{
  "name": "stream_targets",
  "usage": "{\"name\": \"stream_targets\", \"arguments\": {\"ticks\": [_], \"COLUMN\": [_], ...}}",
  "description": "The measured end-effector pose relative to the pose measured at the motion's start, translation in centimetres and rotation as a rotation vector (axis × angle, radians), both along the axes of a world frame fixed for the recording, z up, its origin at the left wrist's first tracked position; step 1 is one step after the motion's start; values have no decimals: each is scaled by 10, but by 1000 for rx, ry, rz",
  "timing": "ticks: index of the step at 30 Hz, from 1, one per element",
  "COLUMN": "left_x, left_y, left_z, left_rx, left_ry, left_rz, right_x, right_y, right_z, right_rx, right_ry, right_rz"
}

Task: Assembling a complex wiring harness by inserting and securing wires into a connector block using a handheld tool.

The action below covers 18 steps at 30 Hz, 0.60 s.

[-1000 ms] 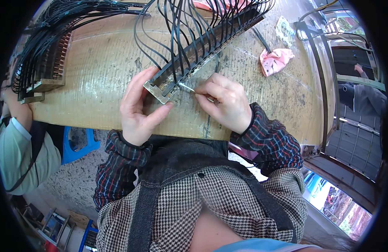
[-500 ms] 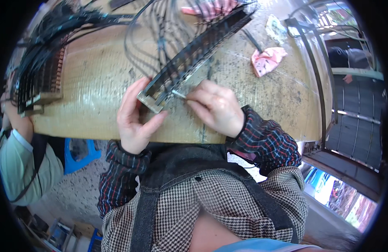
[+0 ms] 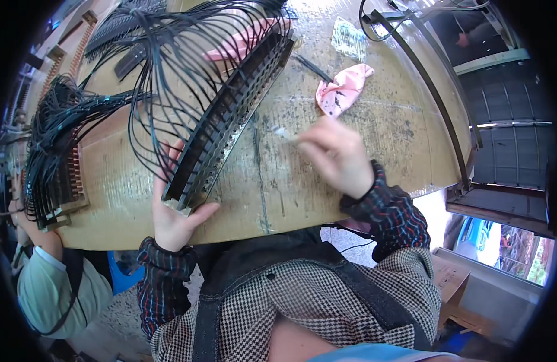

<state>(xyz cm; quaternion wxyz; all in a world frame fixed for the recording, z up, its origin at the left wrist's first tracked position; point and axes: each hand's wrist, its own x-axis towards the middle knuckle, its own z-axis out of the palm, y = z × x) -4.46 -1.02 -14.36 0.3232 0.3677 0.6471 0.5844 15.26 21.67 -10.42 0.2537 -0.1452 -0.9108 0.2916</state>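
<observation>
A long dark channel-shaped bar (image 3: pixel 209 130) lies slantwise over the table, its near end toward me. Many thin black cables (image 3: pixel 161 90) rise out of it and arch to the far left. My left hand (image 3: pixel 175 223) is closed around the near end, thumb on the right side and fingers on the left. To the right of the bar and apart from it, my right hand (image 3: pixel 337 154) pinches a small whitish stick-like piece (image 3: pixel 281 131), smeared by motion. Its exact kind cannot be made out.
A pink cloth (image 3: pixel 343 90) with dark stains lies beyond my right hand, near a pale patterned cloth (image 3: pixel 348 39). At the left stands another cabled rack (image 3: pixel 67 172), by a co-worker's pale green sleeve (image 3: pixel 58 289). A dark metal rail (image 3: pixel 432 90) runs along the right.
My right hand has drawn away from the bar to the right with the whitish piece. The bar stands steeper in view, its near end lower left, still in my left hand.
</observation>
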Motion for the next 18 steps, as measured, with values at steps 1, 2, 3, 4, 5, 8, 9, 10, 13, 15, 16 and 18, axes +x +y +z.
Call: {"name": "stream_targets", "arguments": {"ticks": [1, 2, 3, 4, 5, 8, 9, 10, 13, 15, 16, 18], "left_x": [-2, -4, -4, -2, 0, 4, 2, 2, 13, 24, 35, 54], "left_y": [-4, -7, -8, -4, 0, 0, -3, -5, 1, 16, 18, 17], "left_z": [-4, -5, -2, 4, 11, 14, 12, 17, 34, 62, 74, 93], "left_rx": [-89, -177, -187, -205, -224, -230, -216, -198, -31, 60, 76, 158], "left_ry": [-22, -44, -36, -64, -90, -55, -4, 50, -48, -176, -146, -257], "left_rz": [26, 54, 56, 65, 74, 79, 85, 86, 154, 117, 87, 155], "right_x": [7, 12, 17, 23, 26, 38, 40, 39, 36, 43, 48, 56], "right_y": [12, 24, 35, 46, 57, 86, 87, 84, 81, 79, 78, 74], "right_z": [3, 3, -1, -4, -9, -19, -17, -14, -5, -4, -1, 5], "right_rx": [21, 15, 55, 100, 96, 426, 425, 441, 515, 366, 378, 312], "right_ry": [-7, 1, 0, -9, -8, -102, -83, -43, 65, 129, 159, 200], "right_rz": [-86, -85, -191, -304, -311, -402, -427, -433, -541, -458, -491, -427]}}
